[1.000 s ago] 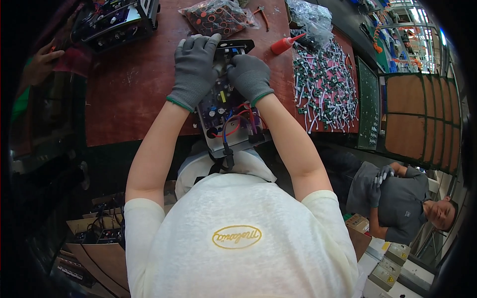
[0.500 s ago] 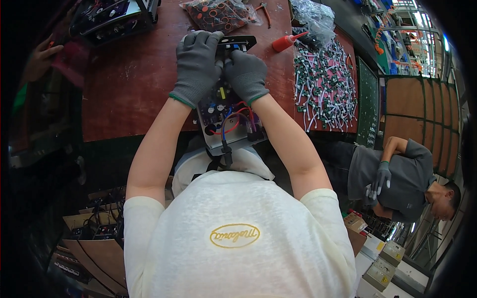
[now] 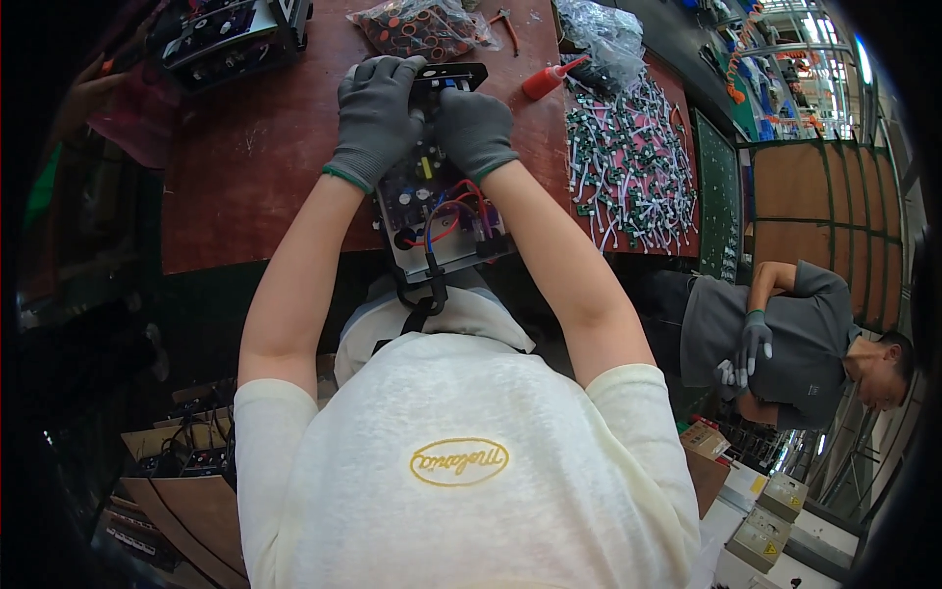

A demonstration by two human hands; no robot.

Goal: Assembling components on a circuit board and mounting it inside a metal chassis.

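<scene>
An open electronic device [image 3: 400, 196] lies lengthwise in front of me, its near end sticking out past the table's front edge. Its metal tray carries a dark circuit board, a yellow component [image 3: 425, 168] and red and blue wires [image 3: 479, 201]. A black cable [image 3: 436, 287] leaves the near end. My gloved left hand [image 3: 378, 113] is closed over the left side, by the black end panel [image 3: 463, 73]. On the other side, my gloved right hand [image 3: 474, 130] has its fingers curled down at the board's far part. What those fingertips pinch is hidden.
Beyond the device lie a bag of orange-and-black rings [image 3: 422, 31], orange-handled pliers [image 3: 506, 31] and a red bottle [image 3: 543, 82]. Many small boards with white leads [image 3: 633, 162] cover the right side. Another device [image 3: 231, 44] stands far left. A co-worker [image 3: 775, 339] is at right.
The whole view has shifted slightly, so most things sit a little further left and higher. Both hands stay at the device's far part, the right fingers a little more curled.
</scene>
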